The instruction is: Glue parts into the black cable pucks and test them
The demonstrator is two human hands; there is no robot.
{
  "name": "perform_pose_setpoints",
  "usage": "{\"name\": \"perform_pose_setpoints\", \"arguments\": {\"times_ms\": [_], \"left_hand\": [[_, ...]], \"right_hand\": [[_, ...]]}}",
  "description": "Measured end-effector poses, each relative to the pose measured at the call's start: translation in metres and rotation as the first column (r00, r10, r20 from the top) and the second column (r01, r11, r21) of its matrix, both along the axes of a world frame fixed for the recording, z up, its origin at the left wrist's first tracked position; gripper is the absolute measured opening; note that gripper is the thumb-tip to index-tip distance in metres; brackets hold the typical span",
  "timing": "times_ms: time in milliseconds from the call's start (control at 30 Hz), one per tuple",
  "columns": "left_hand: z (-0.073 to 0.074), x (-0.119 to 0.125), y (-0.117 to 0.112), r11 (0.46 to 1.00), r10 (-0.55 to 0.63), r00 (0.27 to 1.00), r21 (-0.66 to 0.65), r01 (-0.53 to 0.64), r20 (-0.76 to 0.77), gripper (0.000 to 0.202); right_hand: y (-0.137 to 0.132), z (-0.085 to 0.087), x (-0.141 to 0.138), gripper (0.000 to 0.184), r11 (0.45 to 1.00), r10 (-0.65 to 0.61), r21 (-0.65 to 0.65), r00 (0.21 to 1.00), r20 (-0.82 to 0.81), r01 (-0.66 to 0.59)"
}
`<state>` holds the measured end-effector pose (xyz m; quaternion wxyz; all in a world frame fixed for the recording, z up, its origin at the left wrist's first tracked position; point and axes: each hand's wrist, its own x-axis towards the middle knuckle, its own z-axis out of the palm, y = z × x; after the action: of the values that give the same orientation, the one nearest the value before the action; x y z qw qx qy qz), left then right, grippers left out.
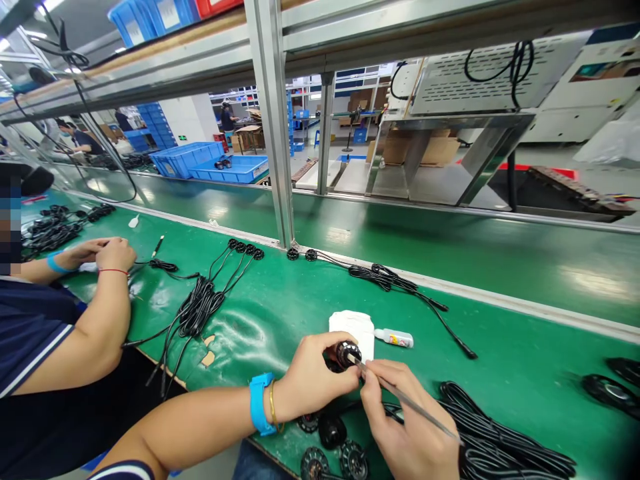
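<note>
My left hand (315,370), with a blue band at the wrist, grips a small round black part (348,351) between thumb and fingers. In my right hand (407,413) is a slim metal tool (417,407), held like a pen; whether it is a pair of tweezers cannot be made out. Its pale tip meets the face of the black part. Just behind my hands lie a folded white cloth (353,327) and a small clear bottle (395,338) on its side. Below them sit several round black parts (333,432), and coiled black cables (500,427) lie beside my right hand.
A co-worker's hands (113,255) are at the left of the green table (280,300). Bundled cables (203,303) lie between us, and more (380,275) along the back ledge. A metal post (273,127) rises ahead. Blue bins (230,168) stand beyond. Black parts (610,390) are at right.
</note>
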<state>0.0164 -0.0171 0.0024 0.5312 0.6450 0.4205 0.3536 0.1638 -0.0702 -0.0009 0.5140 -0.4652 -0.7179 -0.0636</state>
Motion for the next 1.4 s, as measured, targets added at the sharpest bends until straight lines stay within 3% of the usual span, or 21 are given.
{"name": "perform_pose_setpoints", "arguments": {"times_ms": [200,267,367,500,900,967,1033,1100,1167,1267,1333,1400], "left_hand": [[0.000,-0.001,-0.001,0.996,0.048,0.995,0.074,-0.041,-0.087,0.022],[0.000,0.000,0.000,0.998,0.046,0.997,0.052,-0.043,-0.063,0.020],[0.000,0.002,0.003,0.999,0.049,0.999,-0.017,-0.049,-0.020,0.022],[-0.002,0.004,0.006,0.997,0.048,0.999,-0.058,-0.047,0.018,0.024],[0.004,-0.001,0.000,0.993,0.072,0.993,0.100,-0.063,-0.092,0.027],[0.002,-0.001,0.002,0.996,0.059,0.996,0.072,-0.054,-0.069,0.027],[0.000,-0.001,0.004,0.997,0.060,0.996,0.056,-0.056,-0.066,0.029],[0.000,-0.002,0.006,0.998,0.056,0.996,0.040,-0.053,-0.074,0.031],[0.002,-0.002,0.007,1.000,0.026,0.998,0.008,-0.025,-0.063,0.030],[0.006,-0.003,0.007,0.999,-0.022,0.999,-0.041,0.020,-0.028,0.028],[0.008,-0.004,0.008,0.997,-0.035,0.999,-0.071,0.034,-0.008,0.027],[0.009,-0.004,0.008,0.991,-0.053,0.998,-0.122,0.057,0.035,0.028]], "right_hand": [[-0.004,-0.009,-0.008,0.010,0.997,-0.064,0.049,0.980,0.189,0.055],[-0.004,-0.007,-0.006,0.010,0.998,-0.042,0.041,0.988,0.150,0.037],[-0.003,0.001,-0.001,0.008,1.000,-0.007,0.010,0.999,-0.038,0.007],[-0.002,0.012,0.005,0.003,0.998,-0.053,-0.033,0.981,-0.185,0.048],[0.001,0.001,0.000,0.011,0.995,0.089,-0.033,0.994,-0.065,-0.091],[0.001,0.005,0.008,0.007,0.998,0.054,-0.008,0.992,-0.117,-0.056],[0.005,0.007,0.027,0.011,0.995,-0.094,0.004,0.985,-0.143,0.095],[0.011,0.005,0.054,0.021,0.940,-0.341,-0.023,0.940,-0.011,0.341],[0.018,-0.003,0.082,0.028,0.828,-0.515,-0.064,0.801,0.304,0.557],[0.025,-0.018,0.115,0.022,0.691,-0.406,-0.174,0.576,0.709,0.701],[0.025,-0.022,0.126,0.017,0.614,-0.320,-0.253,0.528,0.786,0.748],[0.024,-0.020,0.126,0.018,0.570,-0.363,-0.263,0.526,0.770,0.778]]}}
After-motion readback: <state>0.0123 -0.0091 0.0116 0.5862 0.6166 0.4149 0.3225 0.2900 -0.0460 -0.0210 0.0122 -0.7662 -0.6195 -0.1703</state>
